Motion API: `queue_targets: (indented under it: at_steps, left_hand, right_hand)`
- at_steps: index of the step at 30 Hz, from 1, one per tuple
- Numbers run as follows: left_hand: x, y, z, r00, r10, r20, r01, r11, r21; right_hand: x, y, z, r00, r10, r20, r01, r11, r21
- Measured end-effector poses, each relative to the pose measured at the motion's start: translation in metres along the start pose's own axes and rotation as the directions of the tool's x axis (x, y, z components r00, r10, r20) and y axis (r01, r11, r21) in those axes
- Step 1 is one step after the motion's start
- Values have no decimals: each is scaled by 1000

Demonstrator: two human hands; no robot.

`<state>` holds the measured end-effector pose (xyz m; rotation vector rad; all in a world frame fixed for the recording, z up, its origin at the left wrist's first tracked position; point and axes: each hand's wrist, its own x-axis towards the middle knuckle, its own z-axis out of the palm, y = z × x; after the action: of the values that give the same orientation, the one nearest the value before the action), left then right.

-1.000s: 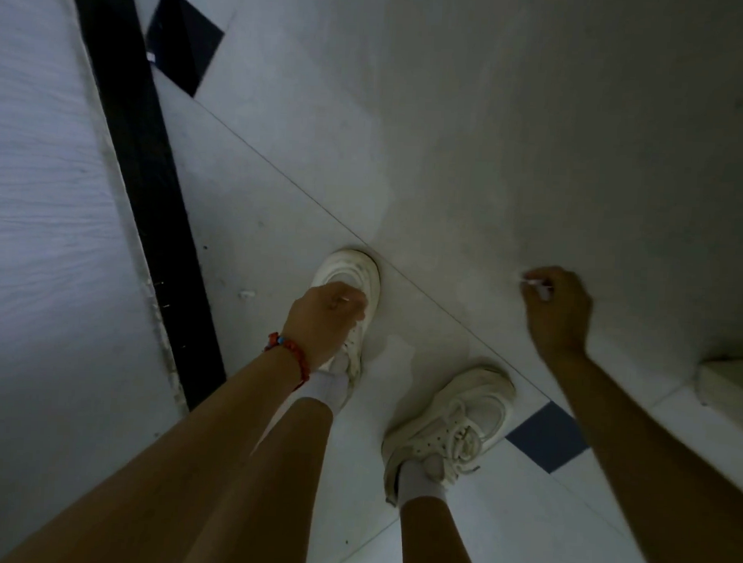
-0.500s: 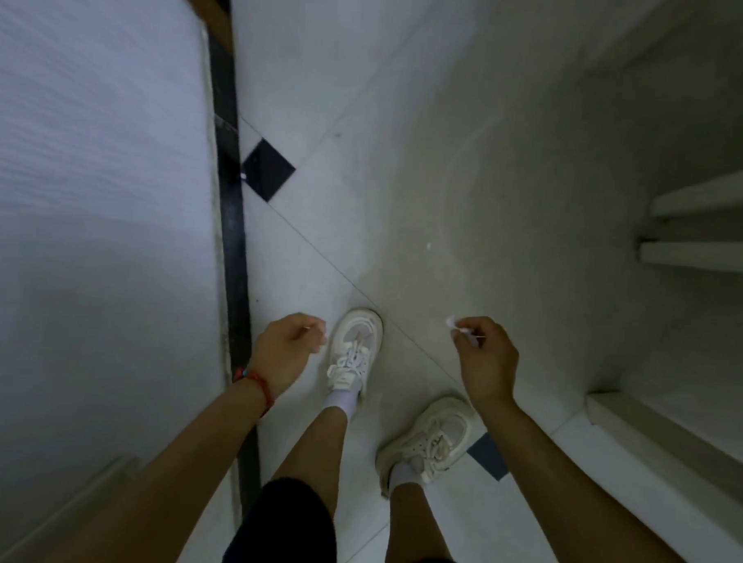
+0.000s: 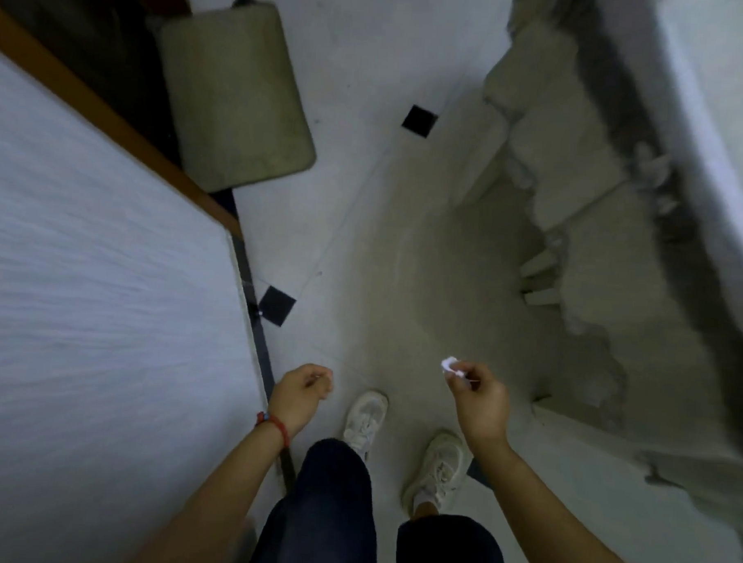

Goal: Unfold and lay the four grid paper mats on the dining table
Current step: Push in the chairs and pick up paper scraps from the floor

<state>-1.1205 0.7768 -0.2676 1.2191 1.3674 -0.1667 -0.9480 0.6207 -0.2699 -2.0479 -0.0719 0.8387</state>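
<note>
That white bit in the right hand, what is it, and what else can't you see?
- White scrap, head view: too small and blurred to name.
- Left hand: curled; the fingers hide any contents.
- Table: motion-blurred and cut off at the left edge; no grid visible.
- Right side: smeared by blur.

This looks like a home dining room. The floor (image 3: pixel 371 60) is pale tile set with small black diamond insets (image 3: pixel 419 121), and a worktop (image 3: pixel 84 290) with a white cover and a wood-coloured edge fills the left side. A cushioned seat (image 3: pixel 233 92) stands at its far corner. Blurred pale furniture (image 3: pixel 579 162) lines the right.
</note>
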Motion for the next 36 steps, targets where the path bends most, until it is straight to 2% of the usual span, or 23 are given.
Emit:
queue_targets:
  at_steps: [8, 14, 16, 20, 25, 29, 36]
  left_hand:
    - [-35, 86, -17, 965, 187, 183, -234, 929, 286]
    - [-70, 112, 12, 923, 178, 340, -319, 849, 421]
    - [-84, 116, 30, 906, 166, 389, -342, 828, 444]
    - [-117, 118, 68, 861, 132, 491, -394, 783, 481]
    - [-160, 109, 110, 810, 120, 574, -475, 708, 523]
    - [-197, 94, 136, 769, 129, 626, -558, 614, 558]
    - [-282, 43, 187, 737, 148, 660, -612, 562, 557]
  right_hand:
    - [-69, -43, -48, 967, 126, -221, -63, 961, 271]
    - [-137, -22, -94, 866, 319, -384, -125, 883, 451]
    - [-159, -12, -112, 803, 389, -451, -128, 852, 508]
    - [-203, 19, -138, 669, 518, -532, -139, 791, 595]
    - [-259, 57, -161, 556, 602, -573, -84, 727, 682]
    - [-303, 85, -182, 511, 627, -588, -28, 696, 718]
    - [-391, 153, -231, 434, 642, -632, 32, 690, 723]
